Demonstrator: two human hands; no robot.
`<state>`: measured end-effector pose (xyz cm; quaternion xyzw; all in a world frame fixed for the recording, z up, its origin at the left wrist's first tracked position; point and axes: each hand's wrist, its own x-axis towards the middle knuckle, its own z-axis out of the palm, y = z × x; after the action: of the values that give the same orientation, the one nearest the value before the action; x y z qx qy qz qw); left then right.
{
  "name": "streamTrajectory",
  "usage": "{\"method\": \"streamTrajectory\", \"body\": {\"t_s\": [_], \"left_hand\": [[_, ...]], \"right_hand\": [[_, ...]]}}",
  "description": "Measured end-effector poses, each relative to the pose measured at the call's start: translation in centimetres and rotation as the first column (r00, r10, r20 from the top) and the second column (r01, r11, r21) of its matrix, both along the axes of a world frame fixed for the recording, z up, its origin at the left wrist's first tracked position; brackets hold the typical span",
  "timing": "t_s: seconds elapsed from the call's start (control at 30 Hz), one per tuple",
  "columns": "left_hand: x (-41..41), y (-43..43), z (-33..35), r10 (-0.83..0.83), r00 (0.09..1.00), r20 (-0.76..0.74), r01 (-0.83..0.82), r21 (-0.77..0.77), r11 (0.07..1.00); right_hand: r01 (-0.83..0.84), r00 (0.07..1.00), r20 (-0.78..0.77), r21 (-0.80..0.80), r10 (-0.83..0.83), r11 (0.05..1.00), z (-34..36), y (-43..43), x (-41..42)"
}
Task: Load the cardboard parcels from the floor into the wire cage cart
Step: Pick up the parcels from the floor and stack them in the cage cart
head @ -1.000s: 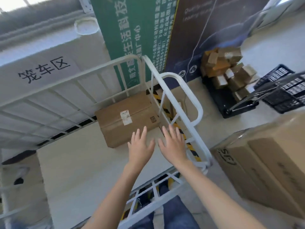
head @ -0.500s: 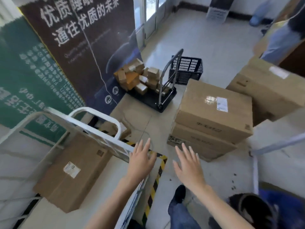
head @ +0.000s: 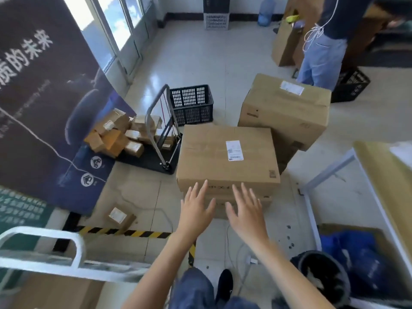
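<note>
1. One second ago the left grip (head: 196,210) and the right grip (head: 245,212) hovered over the loaded parcel (head: 55,293) in the wire cage cart (head: 44,262). Now both are stretched out, fingers spread, toward the near side of the top parcel (head: 227,152) of a stack on the floor.
2. The view has turned away from the cart. Its white rail now sits at the lower left, with only a blurred part of the loaded parcel under it.
3. The stack was off to the right half a second ago. Now it is central and nearer.
4. A second person (head: 321,56) at the top right shows more fully.
</note>
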<state>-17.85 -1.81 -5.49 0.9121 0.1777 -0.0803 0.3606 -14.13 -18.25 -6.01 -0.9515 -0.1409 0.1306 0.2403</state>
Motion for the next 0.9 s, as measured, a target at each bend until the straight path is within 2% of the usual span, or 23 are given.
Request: {"method": "streamTrajectory", "body": {"t_s": [0.2,0.43,0.57,0.77,0.9], "left_hand": [[7.7,1.1,-2.4,-0.042,0.997,-0.059,0.041,-0.008,0.999],[17.8,5.5,-7.4,-0.035,0.987,-0.156,0.033,-0.013,0.999],[22.5,8.5,-10.6,-0.007,0.967,-0.256,0.021,0.053,0.998],[26.1,12.6,-15.0,0.090,0.873,-0.480,-0.021,0.148,0.989],[26.3,13.9,-16.6,0.151,0.834,-0.531,-0.134,0.070,0.988]], "right_hand": [[0.087,0.995,-0.047,0.012,-0.086,0.996,-1.4,0.1,7.2],[0.176,0.972,-0.151,-0.053,-0.182,0.983,-4.9,1.3,15.9],[0.206,0.948,-0.224,-0.107,-0.226,0.973,-7.4,1.0,19.9],[0.330,0.868,-0.352,-0.119,-0.351,0.936,-11.6,-2.2,24.7],[0.369,0.810,-0.405,-0.209,-0.424,0.906,-14.3,-4.1,27.6]]}}
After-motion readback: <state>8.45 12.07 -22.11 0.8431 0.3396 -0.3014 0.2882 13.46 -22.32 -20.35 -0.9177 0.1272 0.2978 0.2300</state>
